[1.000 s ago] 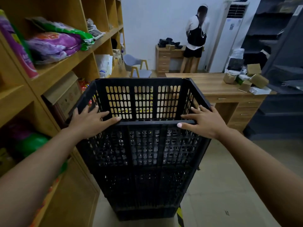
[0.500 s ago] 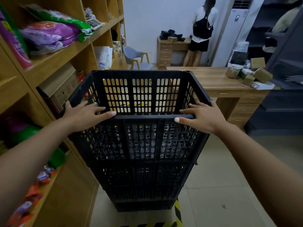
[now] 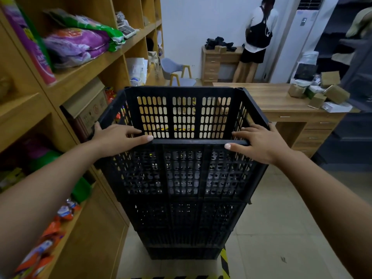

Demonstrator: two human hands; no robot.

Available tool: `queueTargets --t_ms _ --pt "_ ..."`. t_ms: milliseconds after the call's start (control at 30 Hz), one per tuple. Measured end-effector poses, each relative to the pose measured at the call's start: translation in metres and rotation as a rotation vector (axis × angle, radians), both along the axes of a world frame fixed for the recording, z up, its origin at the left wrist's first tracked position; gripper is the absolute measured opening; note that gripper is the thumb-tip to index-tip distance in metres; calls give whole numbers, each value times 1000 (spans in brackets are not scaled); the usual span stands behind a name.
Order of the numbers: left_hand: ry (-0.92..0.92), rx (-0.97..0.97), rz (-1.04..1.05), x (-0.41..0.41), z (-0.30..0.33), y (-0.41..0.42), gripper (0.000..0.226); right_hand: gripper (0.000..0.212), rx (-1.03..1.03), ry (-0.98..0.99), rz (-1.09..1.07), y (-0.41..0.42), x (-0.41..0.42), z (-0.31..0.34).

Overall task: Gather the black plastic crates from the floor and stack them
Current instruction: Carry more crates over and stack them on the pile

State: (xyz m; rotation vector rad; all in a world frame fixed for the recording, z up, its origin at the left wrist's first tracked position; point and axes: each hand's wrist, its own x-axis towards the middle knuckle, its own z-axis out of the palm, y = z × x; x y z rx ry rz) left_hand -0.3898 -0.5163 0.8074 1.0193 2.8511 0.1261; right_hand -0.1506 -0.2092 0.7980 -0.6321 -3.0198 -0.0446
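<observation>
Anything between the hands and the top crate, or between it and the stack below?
Nothing visible. The left hand and right hand already rest on the near rim corners of the top crate, which sits on the stack of crates. The shelf unit stands close on the left.

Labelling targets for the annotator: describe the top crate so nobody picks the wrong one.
Start at the tall wooden shelf unit on the left; a stack of black perforated plastic crates stands on the floor beside it. The top crate is the highest, the only one with its open rim showing, with the left hand and right hand on its near corners.
</observation>
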Motion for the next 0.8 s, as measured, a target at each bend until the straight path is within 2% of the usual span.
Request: queueTargets --t_ms 100,167,300,467,633,800 --pt "38 77 -55 -2 7 -12 96 96 64 -18 17 -5 0 4" --pt "92 37 -75 -6 11 -19 98 94 156 15 113 -16 -7 7" --pt "82 16 -119 -5 4 -31 95 91 113 68 272 -42 -25 -1" --pt "92 75 -103 -14 1 -25 88 82 145 196 270 -43 -38 -2" --pt "101 70 -123 -16 -7 -32 95 79 151 240 252 -50 -33 -8" --pt "112 58 -91 -24 -12 -27 94 78 92 179 155 -50 -40 -5"
